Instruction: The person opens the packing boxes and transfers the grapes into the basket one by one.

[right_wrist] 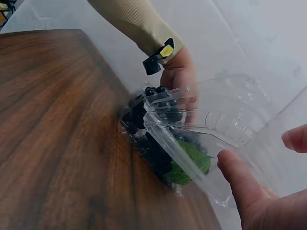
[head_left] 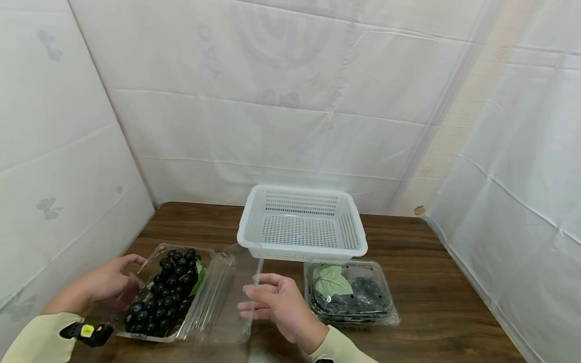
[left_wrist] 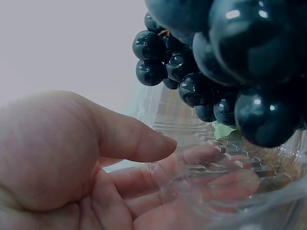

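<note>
A brown table (head_left: 436,302) bears it all, with a white basket (head_left: 299,231) toward its far edge. In front of the basket, on its left side, sits the clear box (head_left: 147,337) of grapes; in front on its right side, just beside it, sits a closed box (head_left: 391,317). The box's lid (head_left: 229,315) is swung out on its hinge, reaching toward the basket's front left corner; how steeply it tilts is hard to tell. The step in hand looks like opening the box. The right hand (head_left: 281,302), in front of the basket, has thumb and fingers parted about the lid's edge, with no firm pinch to be seen. The left hand (head_left: 111,280), farthest left of the basket, lies loosely extended along the box's outer wall; whether its thumb presses the plastic I cannot tell. The next move would seem to call for the left hand to steady the box while the right lays the lid fully back. The grapes (head_left: 165,292) look plump, round and glossy black, heaped lengthwise in the box, with a green leaf (head_left: 198,278) tucked along the side toward the basket, and a thin reddish stem (left_wrist: 164,33) showing between them
</note>
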Tool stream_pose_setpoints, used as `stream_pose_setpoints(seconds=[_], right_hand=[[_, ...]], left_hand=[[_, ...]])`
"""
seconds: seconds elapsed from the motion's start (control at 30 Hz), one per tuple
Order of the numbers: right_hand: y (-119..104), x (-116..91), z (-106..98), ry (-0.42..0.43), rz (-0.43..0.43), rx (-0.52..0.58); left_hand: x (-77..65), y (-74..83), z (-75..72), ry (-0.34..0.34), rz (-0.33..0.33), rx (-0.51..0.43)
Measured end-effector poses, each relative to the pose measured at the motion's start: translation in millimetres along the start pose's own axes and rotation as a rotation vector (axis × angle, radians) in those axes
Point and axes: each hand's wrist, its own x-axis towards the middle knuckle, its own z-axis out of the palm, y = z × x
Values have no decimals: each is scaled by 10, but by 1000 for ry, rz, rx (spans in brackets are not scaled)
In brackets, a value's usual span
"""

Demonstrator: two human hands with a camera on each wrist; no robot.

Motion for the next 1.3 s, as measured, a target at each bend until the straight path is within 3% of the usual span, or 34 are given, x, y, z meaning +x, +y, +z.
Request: stream_pose_setpoints(seconds=[0.87,1.3], right_hand=[[280,-146,-263,48,49,-17],[416,-40,-281,137,4,-157]], left_hand=[[-12,16,0,0,-41,-8],[20,31,42,27,-20,18]])
